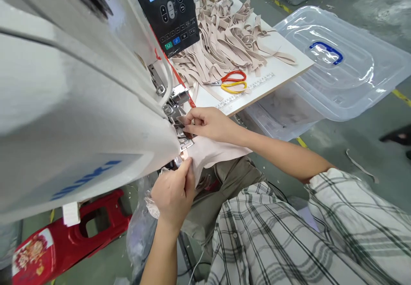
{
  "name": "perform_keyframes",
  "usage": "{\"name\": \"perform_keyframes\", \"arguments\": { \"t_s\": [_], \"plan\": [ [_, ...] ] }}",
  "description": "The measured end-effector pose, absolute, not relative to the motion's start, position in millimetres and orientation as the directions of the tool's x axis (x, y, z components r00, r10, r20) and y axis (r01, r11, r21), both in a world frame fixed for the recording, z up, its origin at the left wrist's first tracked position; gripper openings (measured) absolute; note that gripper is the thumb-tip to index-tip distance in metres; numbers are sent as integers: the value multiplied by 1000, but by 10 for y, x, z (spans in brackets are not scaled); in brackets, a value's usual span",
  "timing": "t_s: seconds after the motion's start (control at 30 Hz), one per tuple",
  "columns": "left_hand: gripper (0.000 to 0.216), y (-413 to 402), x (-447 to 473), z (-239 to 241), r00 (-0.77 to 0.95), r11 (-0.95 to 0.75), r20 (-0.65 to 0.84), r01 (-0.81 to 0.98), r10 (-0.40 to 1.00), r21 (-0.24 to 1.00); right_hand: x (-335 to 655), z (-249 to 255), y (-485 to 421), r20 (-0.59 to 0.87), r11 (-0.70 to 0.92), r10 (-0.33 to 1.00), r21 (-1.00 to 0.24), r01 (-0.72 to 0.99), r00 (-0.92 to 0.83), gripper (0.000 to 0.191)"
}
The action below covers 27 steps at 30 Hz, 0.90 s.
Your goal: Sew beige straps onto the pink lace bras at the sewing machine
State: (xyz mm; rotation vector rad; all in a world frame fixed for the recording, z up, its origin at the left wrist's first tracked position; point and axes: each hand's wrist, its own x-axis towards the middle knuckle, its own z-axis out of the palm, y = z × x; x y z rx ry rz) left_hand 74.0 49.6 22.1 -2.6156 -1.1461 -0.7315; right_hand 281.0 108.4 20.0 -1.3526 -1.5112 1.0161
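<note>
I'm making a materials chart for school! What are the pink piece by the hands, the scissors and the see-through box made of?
Pink piece: matte fabric, seemingly, as it drapes softly; fibre unclear.
Scissors: shiny silvery blades, likely metal; smooth red and yellow handles, perhaps plastic-coated.
Box: probably glossy plastic, see-through with bright reflections.

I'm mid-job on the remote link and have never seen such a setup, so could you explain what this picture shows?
One head-worn camera took this picture, looking forward and down. The large white sewing machine fills the left side; a black control panel stands above. The bare left hand pinches soft, pale pink cloth near the small metal foot. The bare right hand reaches in just beyond that; what, if anything, it holds is unclear. On the white tabletop lie a heap of beige fabric strips and red-and-yellow-handled metal scissors.
</note>
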Motion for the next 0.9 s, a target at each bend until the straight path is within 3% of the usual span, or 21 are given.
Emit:
{"name": "perform_keyframes", "arguments": {
  "t_s": [0.1, 0.23, 0.37, 0.43, 0.5, 0.57, 0.67, 0.8, 0.9],
  "plan": [
    [21, 459, 729, 210, 545, -669, 526, 740, 653, 64, 2814, 188, 1086, 76, 87, 996, -944, 318, -48, 15],
    [24, 403, 704, 241, 406, -577, 480, 764, 778, 289, 2745, 160, 1021, 80, 81, 997, -967, 243, -14, 17],
    [24, 375, 603, 311, 317, -481, 379, 722, 869, 498, 2622, 80, 795, -120, -127, 991, -982, -143, -52, 30],
    [23, 350, 526, 330, 337, -480, 347, 698, 875, 532, 2575, 32, 631, -233, -265, 963, -908, -326, -132, 36],
    [21, 303, 466, 328, 375, -500, 333, 689, 865, 524, 2545, -3, 451, -240, -284, 958, -878, -386, -158, 36],
    [18, 240, 451, 304, 412, -540, 353, 690, 840, 482, 2528, -20, 267, -144, -169, 984, -936, -309, -102, 28],
    [35, 159, 514, 230, 522, -643, 378, 645, 765, 413, 2517, -38, 15, 153, 155, 981, -988, 5, -121, 15],
    [14, 154, 581, 94, 662, -762, 385, 503, 643, 409, 2490, -75, -183, 440, 501, 857, -831, 240, -266, 3],
    [20, 191, 546, 38, 636, -785, 461, 508, 619, 354, 2452, -76, -201, 601, 640, 768, -714, 283, -219, 14]
  ]
}}
